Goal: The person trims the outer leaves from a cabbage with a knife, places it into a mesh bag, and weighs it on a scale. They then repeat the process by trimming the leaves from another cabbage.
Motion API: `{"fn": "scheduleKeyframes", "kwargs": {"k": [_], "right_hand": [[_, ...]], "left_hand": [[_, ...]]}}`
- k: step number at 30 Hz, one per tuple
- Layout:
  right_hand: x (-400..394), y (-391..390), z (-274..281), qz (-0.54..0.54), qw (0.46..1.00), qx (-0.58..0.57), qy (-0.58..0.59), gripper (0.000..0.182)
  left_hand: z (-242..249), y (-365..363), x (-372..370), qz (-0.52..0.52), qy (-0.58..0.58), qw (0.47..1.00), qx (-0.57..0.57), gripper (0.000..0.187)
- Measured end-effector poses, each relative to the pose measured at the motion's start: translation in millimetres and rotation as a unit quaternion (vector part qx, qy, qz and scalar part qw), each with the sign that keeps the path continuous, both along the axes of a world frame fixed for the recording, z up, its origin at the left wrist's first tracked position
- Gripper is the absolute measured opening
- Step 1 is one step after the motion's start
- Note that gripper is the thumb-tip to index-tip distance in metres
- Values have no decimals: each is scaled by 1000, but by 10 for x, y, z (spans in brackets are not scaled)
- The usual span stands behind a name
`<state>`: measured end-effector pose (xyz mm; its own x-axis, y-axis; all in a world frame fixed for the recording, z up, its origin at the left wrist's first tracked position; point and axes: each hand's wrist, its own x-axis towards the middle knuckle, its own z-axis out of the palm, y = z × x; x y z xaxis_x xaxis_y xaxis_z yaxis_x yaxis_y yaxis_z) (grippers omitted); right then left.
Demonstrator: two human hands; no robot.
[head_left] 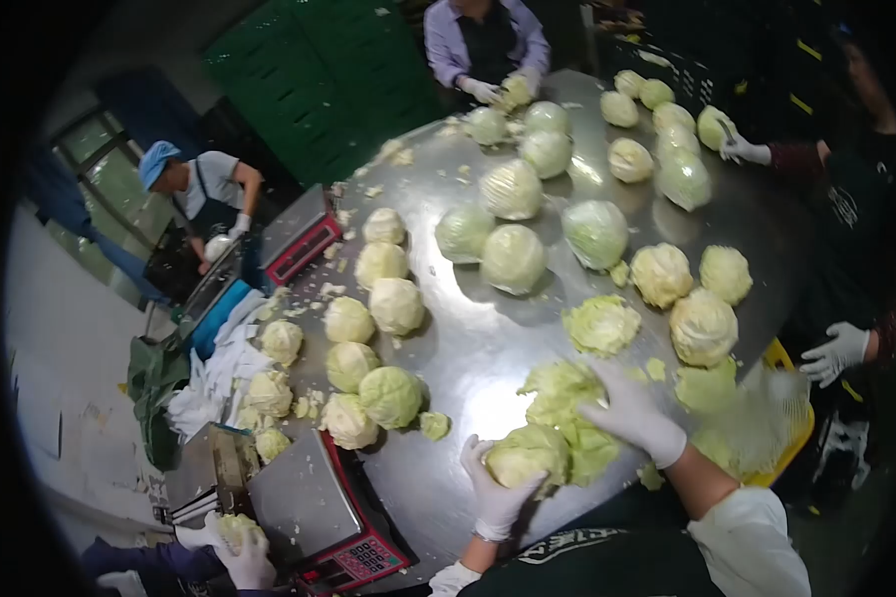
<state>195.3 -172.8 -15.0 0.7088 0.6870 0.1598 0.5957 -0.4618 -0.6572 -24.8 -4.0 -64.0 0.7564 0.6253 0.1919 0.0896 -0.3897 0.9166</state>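
Note:
Near the front edge of the metal table, my gloved left hand [495, 495] is wrapped round the side of a pale green cabbage [528, 454]. My gloved right hand [635, 414] grips loose green outer leaves [558, 392] just beyond and right of that cabbage; its fingertips are partly hidden by them. A flat piece of cabbage leaf [602, 325] lies past my right hand. To the right sit several trimmed cabbages, one of them a large pale head [704, 327]. More leaves [707, 386] lie at the right edge.
Several cabbages [395, 305] stand in rows on the metal table [468, 388]. Red-framed scales [304, 497] are at the front left and another scale [304, 234] at the far left. A yellow crate [804, 430] stands right. Co-workers' gloved hands [836, 353] surround the table.

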Motion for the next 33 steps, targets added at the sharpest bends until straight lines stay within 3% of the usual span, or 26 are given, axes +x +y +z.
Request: {"fn": "scheduleKeyframes", "kwargs": {"k": [2,3,5,7,8,9,11,12,14,15,17,18,19,20,21,22,23,25,29,31,33], "right_hand": [[-120,139,41,96,991,34,82,80],[-141,218,-54,120,990,42,69,80],[-121,321,-309,57,995,-16,75,80],[-53,285,-455,60,995,-43,67,80],[-14,297,-510,43,993,-77,75,80],[-5,308,-491,55,994,-73,60,80],[-30,244,-397,50,989,-85,109,81],[-5,229,-433,55,990,-86,97,81],[6,162,-526,77,991,-24,106,84],[3,129,-572,79,992,-26,100,84],[-19,130,-645,53,994,-3,101,88],[-117,146,-596,26,996,81,29,66],[-149,116,-586,30,996,83,23,66],[-158,72,-592,33,996,73,29,76],[-166,31,-629,32,997,61,34,87],[-203,12,-728,16,996,84,-37,74],[-272,-35,-740,10,995,87,-41,74],[-415,-185,-661,6,986,127,-106,53],[-519,-350,-617,46,985,135,-98,49],[-544,-376,-523,95,994,53,0,38],[-539,-333,-532,84,995,57,6,29]], "left_hand": [[58,7,90,-2,-10,994,-105,133],[102,35,87,-7,30,998,-56,136],[-28,221,-27,-60,85,990,-92,130],[308,221,-105,-68,83,973,-205,119],[301,218,-175,-72,55,973,-213,103],[182,270,-229,-63,39,975,-207,103],[-52,431,-283,-67,-50,876,-476,87],[10,505,-281,-67,-64,876,-474,87],[343,700,-322,-49,-187,745,-638,75],[678,823,-281,-20,-212,763,-610,74],[1027,1244,-192,17,-295,842,-451,67],[892,1627,-165,75,-291,870,-392,66],[1217,1720,-63,145,-312,892,-293,72],[1036,2116,0,244,-303,902,-187,77],[1064,2397,48,278,-305,900,-138,80],[1048,2687,100,335,-290,892,-87,78],[885,3075,116,349,-295,886,-72,85],[853,3462,108,529,-110,841,35,99],[671,3950,14,577,-35,816,27,114],[551,4119,-59,614,-52,785,-61,118],[312,4438,-168,627,-17,775,-80,117]]}}
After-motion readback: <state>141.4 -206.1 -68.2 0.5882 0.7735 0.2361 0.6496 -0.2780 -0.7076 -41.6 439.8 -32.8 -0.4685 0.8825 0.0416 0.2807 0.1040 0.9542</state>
